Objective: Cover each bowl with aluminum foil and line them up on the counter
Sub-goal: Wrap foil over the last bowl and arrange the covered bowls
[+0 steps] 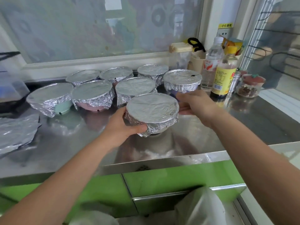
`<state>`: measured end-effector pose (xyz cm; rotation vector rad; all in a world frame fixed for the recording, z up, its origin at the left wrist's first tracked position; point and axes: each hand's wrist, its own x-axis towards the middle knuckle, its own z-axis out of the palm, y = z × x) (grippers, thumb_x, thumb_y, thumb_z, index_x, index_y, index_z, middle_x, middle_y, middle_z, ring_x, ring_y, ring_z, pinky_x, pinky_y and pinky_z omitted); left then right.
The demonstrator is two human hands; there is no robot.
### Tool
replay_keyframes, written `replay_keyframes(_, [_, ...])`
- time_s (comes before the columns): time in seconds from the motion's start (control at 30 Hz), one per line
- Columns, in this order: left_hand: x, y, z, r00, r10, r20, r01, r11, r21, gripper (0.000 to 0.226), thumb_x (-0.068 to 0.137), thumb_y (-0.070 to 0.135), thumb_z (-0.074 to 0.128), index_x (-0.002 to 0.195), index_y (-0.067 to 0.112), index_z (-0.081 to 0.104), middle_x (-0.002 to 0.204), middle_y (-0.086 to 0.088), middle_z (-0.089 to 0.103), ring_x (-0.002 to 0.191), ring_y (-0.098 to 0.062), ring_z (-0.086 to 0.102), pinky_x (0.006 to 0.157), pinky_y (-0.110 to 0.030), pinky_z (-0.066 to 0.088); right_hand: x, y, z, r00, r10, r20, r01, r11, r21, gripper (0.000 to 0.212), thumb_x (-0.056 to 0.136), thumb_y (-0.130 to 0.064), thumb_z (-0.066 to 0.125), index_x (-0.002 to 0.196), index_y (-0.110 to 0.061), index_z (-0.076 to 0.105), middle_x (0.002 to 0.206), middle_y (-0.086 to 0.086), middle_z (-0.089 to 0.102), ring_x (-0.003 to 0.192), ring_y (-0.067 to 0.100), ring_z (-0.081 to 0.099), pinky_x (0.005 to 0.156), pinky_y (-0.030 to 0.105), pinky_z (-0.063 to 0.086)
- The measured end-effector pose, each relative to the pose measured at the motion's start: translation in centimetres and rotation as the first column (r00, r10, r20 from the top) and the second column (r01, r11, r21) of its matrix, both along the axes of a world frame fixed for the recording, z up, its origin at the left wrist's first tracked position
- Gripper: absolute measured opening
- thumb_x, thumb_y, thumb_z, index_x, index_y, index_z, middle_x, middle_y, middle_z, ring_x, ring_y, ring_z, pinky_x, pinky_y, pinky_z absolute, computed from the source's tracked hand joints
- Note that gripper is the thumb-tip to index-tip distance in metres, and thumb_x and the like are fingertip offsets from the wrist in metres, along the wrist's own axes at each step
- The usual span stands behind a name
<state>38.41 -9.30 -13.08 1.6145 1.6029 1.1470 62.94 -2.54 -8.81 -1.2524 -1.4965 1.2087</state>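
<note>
Stainless steel counter (243, 127) fills the middle of the view, backed by a frosted window (81, 30) and fronted by green cabinet doors (178, 176). Seven covered bowls (92, 93) are set toward the back in two rows, four in front and three behind, and the rows run left to right along the counter. In front of them, nearest the counter's front edge, a foil-covered bowl (152, 109) is held upright, its flat foil top facing up and its crimped skirt hanging down the sides. It is gripped on its left side by the left hand (123, 125), thumb curled onto the skirt, while the right hand (194, 103) is laid against its right side with straight fingers. Whether its foot touches the steel cannot be told. Bare steel is seen to the right of this bowl and between it and the front edge. A loose foil sheet (16, 132) lies crumpled at the far left. A water bottle (211, 62), a yellow-capped bottle (224, 73) and a red-lidded glass jar (250, 85) are crowded at the back right.
</note>
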Motion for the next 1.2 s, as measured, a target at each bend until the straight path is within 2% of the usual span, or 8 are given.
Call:
replay_keyframes(0.17, [-6.8, -4.5, 0.5, 0.993, 0.086, 0.080, -0.085, 0.996, -0.016, 0.096, 0.040, 0.038, 0.094, 0.125, 0.025, 0.052, 0.120, 0.017, 0.060, 0.112, 0.008, 0.053, 0.091, -0.009, 0.037, -6.9, -1.1, 0.2, 0.981, 0.194, 0.015, -0.194, 0.981, 0.020, 0.027, 0.093, -0.027, 0.063, 0.102, -0.002, 0.071, 0.099, 0.018, 0.074, 0.099, 0.035, 0.069, 0.095, 0.047, 0.053])
replay_keyframes(0.33, [-13.7, -7.3, 0.5, 0.972, 0.194, 0.134, -0.190, 0.981, -0.046, 0.097, 0.039, 0.036, 0.093, 0.126, 0.021, 0.054, 0.120, 0.009, 0.066, 0.113, -0.004, 0.060, 0.098, -0.020, 0.043, -14.6, -1.3, -0.2, 0.940, 0.340, -0.009, -0.340, 0.940, 0.045, 0.024, 0.091, -0.022, 0.066, 0.098, 0.001, 0.071, 0.090, 0.018, 0.073, 0.084, 0.030, 0.068, 0.090, 0.042, 0.054])
replay_keyframes(0.47, [-16.3, -8.0, -0.5, 0.952, 0.236, 0.195, -0.231, 0.972, -0.050, 0.092, 0.046, 0.021, 0.094, 0.128, 0.019, 0.052, 0.121, 0.003, 0.066, 0.113, -0.004, 0.060, 0.095, -0.015, 0.045, -18.0, -1.5, -0.6, 0.915, 0.402, 0.031, -0.403, 0.910, 0.099, 0.061, 0.071, -0.041, 0.072, 0.097, 0.012, 0.059, 0.078, 0.018, 0.061, 0.077, 0.021, 0.056, 0.080, 0.046, 0.050])
replay_keyframes(0.6, [-16.0, -7.3, -1.8, 0.941, 0.213, 0.261, -0.216, 0.976, -0.016, 0.074, 0.059, -0.005, 0.086, 0.119, 0.023, 0.053, 0.118, 0.005, 0.065, 0.102, 0.007, 0.062, 0.080, -0.007, 0.046, -17.3, -1.4, -1.3, 0.841, 0.541, -0.002, -0.540, 0.839, 0.072, 0.043, 0.070, -0.020, 0.084, 0.108, -0.006, 0.069, 0.103, 0.001, 0.075, 0.099, 0.018, 0.069, 0.093, 0.035, 0.051])
replay_keyframes(0.77, [-16.5, -6.7, -2.0, 0.949, 0.177, 0.260, -0.184, 0.983, 0.001, 0.104, 0.045, 0.025, 0.098, 0.134, 0.033, 0.045, 0.124, 0.018, 0.061, 0.120, 0.004, 0.052, 0.103, -0.023, 0.042, -16.5, -0.6, -2.7, 0.796, 0.586, 0.152, -0.599, 0.799, 0.056, 0.096, 0.046, -0.037, 0.092, 0.133, -0.028, 0.053, 0.126, -0.012, 0.065, 0.119, 0.004, 0.057, 0.089, 0.012, 0.043])
replay_keyframes(0.87, [-17.0, -6.2, -1.3, 0.962, 0.117, 0.248, -0.113, 0.993, -0.030, 0.119, 0.041, 0.026, 0.099, 0.142, 0.028, 0.038, 0.130, 0.013, 0.060, 0.127, -0.006, 0.050, 0.107, -0.030, 0.039, -17.2, -0.7, -3.1, 0.770, 0.612, 0.182, -0.626, 0.779, 0.029, 0.115, 0.045, -0.033, 0.097, 0.144, -0.031, 0.038, 0.137, -0.015, 0.056, 0.130, 0.004, 0.048, 0.108, 0.028, 0.039])
replay_keyframes(1.07, [-15.6, -6.2, -1.0, 0.961, 0.066, 0.268, -0.073, 0.997, 0.015, 0.099, 0.037, 0.017, 0.095, 0.127, 0.022, 0.053, 0.119, 0.002, 0.069, 0.113, -0.013, 0.062, 0.088, -0.021, 0.049, -17.2, -2.0, -2.6, 0.742, 0.667, 0.074, -0.671, 0.737, 0.084, 0.089, 0.059, 0.009, 0.084, 0.135, -0.019, 0.047, 0.126, -0.006, 0.066, 0.121, 0.009, 0.058, 0.097, 0.019, 0.045])
replay_keyframes(1.2, [-12.9, -5.8, -1.0, 0.961, 0.053, 0.273, -0.070, 0.996, 0.055, 0.095, 0.042, 0.001, 0.093, 0.126, 0.020, 0.052, 0.115, 0.010, 0.068, 0.109, -0.008, 0.063, 0.086, -0.019, 0.049, -14.0, -1.8, -2.9, 0.783, 0.618, 0.068, -0.622, 0.781, 0.060, 0.098, 0.053, -0.007, 0.091, 0.136, -0.022, 0.043, 0.128, -0.012, 0.064, 0.123, 0.007, 0.055, 0.097, 0.016, 0.044])
